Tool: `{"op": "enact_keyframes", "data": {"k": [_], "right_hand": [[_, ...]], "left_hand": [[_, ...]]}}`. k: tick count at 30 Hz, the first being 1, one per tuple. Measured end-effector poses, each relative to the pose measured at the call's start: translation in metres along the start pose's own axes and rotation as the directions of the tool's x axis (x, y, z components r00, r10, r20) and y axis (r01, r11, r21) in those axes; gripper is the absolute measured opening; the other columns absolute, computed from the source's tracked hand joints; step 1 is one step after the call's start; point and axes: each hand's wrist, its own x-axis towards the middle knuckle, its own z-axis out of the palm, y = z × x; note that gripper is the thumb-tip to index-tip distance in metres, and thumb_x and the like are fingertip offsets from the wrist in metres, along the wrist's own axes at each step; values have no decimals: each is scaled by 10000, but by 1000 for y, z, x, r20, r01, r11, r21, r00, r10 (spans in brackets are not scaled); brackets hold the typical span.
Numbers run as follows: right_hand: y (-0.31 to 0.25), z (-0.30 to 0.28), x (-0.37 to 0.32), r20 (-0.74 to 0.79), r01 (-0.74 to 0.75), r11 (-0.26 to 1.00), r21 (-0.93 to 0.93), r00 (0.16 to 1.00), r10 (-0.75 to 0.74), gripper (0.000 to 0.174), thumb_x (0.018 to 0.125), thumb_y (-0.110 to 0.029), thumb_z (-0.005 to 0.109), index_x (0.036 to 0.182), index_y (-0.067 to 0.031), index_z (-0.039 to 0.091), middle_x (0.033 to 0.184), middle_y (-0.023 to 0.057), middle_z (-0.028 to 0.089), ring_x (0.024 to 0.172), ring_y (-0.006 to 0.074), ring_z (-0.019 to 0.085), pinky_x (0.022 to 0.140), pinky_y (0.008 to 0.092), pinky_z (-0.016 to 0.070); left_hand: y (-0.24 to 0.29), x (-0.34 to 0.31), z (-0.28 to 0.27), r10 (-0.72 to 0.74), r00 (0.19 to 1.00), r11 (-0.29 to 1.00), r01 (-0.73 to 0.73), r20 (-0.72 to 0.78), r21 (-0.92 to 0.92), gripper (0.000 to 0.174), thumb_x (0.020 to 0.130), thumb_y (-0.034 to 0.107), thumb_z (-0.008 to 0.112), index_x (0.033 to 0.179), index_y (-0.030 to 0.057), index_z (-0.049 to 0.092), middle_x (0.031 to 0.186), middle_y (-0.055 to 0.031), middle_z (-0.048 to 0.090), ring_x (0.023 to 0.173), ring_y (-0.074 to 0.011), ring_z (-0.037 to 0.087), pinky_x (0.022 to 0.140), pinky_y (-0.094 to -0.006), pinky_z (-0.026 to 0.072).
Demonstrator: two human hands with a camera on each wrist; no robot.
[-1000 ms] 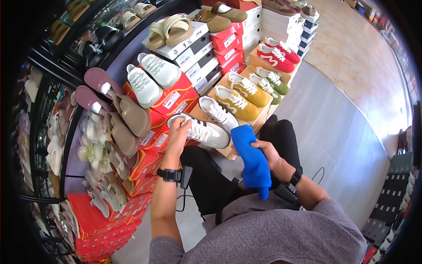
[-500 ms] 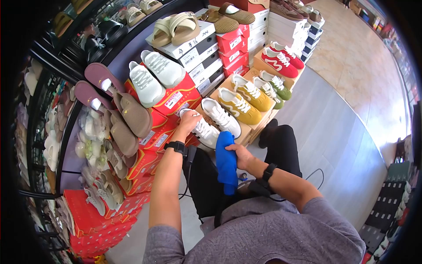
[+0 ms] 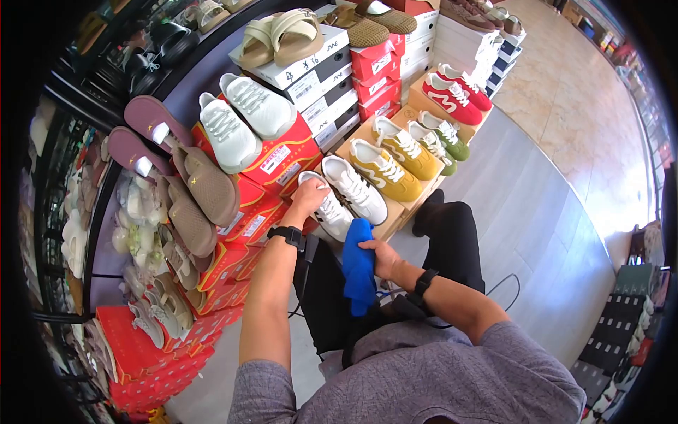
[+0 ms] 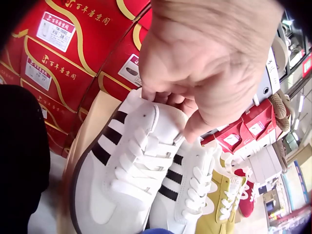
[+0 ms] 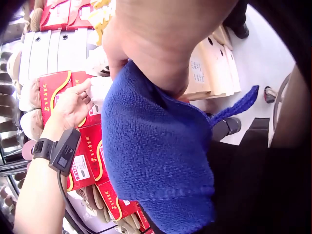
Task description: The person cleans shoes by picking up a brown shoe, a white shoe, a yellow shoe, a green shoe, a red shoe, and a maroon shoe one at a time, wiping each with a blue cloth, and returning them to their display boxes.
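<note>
My left hand (image 3: 308,197) grips a white sneaker (image 3: 335,220) with black side stripes at its ankle opening. In the left wrist view its fingers dip into the opening while the thumb lies at the collar beside the tongue (image 4: 168,114). This sneaker stands beside its matching mate (image 3: 359,196), toes toward me, on a cardboard shoe box. Over my lap, my right hand (image 3: 384,258) holds a blue towel-like cloth (image 3: 358,277) bunched at its upper part. The cloth hangs down in folds, with a thin loose end (image 5: 236,106) sticking out in the right wrist view.
Yellow sneakers (image 3: 388,173), green sneakers (image 3: 445,136) and red sneakers (image 3: 453,99) line the boxes to the right. Pale sneakers (image 3: 229,131) stand on stacked red boxes (image 3: 282,159) at the left, near brown slippers (image 3: 205,187). Grey floor (image 3: 540,205) lies to my right.
The striped sneaker, earlier turned sideways in my left hand, now stands lined up with its mate. My right hand has brought the blue cloth left and lower, toward my lap.
</note>
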Motion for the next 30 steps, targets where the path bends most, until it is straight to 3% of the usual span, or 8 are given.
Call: {"op": "enact_keyframes", "data": {"k": [3, 4, 6, 10, 17, 20, 26, 30], "right_hand": [[-17, -1, -20, 85, 30, 999, -19, 996, -29, 394, 774, -58, 550, 1158, -55, 461, 1028, 143, 576, 908, 305, 578, 838, 452, 479], [-26, -7, -23, 86, 29, 999, -19, 996, -27, 394, 774, -58, 550, 1158, -55, 461, 1028, 143, 576, 908, 305, 578, 838, 452, 479], [-46, -24, -31, 188, 110, 989, 102, 974, -127, 378, 779, -75, 541, 1150, -60, 472, 1010, 139, 583, 877, 288, 589, 819, 442, 492], [-70, -33, -42, -67, 219, 973, 70, 975, -214, 349, 787, -74, 528, 1133, -61, 483, 1010, 131, 580, 888, 282, 585, 828, 434, 489], [-61, -35, -21, -85, 235, 968, 85, 970, -228, 349, 780, -54, 542, 1123, -63, 474, 1035, 122, 561, 928, 279, 566, 856, 441, 471], [-58, -39, -9, -109, 233, 968, 92, 969, -223, 344, 781, -55, 542, 1119, -55, 474, 1015, 128, 566, 887, 280, 579, 821, 441, 487], [-51, -58, 14, -153, 249, 967, 53, 959, -238, 359, 766, -89, 558, 1119, -46, 511, 989, 138, 601, 870, 298, 597, 816, 468, 488], [-57, -42, 6, -213, 249, 968, 23, 947, -239, 371, 770, -67, 581, 1125, -49, 474, 1008, 149, 573, 892, 302, 587, 807, 466, 494]], "left_hand": [[7, 2, 4, 137, 953, 989, -116, -271, 93, 339, 758, 218, 653, 965, -41, 581, 938, -198, 626, 891, -303, 610, 792, -354, 463], [9, 6, 3, 136, 953, 989, -115, -272, 94, 339, 758, 218, 653, 965, -41, 581, 938, -198, 626, 891, -303, 610, 792, -354, 463], [20, 11, 0, 134, 946, 920, -229, -295, -318, 346, 788, 202, 636, 1001, -59, 559, 965, -183, 620, 911, -276, 609, 799, -331, 470], [42, 18, 10, 57, 992, 886, -103, -114, -453, 324, 810, 197, 627, 1000, -59, 572, 963, -159, 636, 884, -216, 613, 783, -302, 474], [56, 24, 28, 114, 993, 975, -106, -27, 196, 437, 759, 343, 641, 989, -26, 605, 942, -224, 621, 885, -331, 604, 763, -370, 459], [53, 32, 27, 78, 996, 978, -86, 49, 191, 402, 750, 394, 611, 861, 7, 621, 944, -226, 615, 922, -369, 580, 768, -426, 452], [37, 46, 32, 131, 987, 952, -152, 94, 264, 518, 714, 451, 650, 957, -6, 619, 985, -234, 609, 966, -352, 579, 806, -409, 455], [66, 32, 29, 4, 997, 916, -33, 72, 400, 643, 638, 529, 693, 988, -2, 606, 1049, -209, 603, 1006, -340, 568, 835, -410, 443]]}}
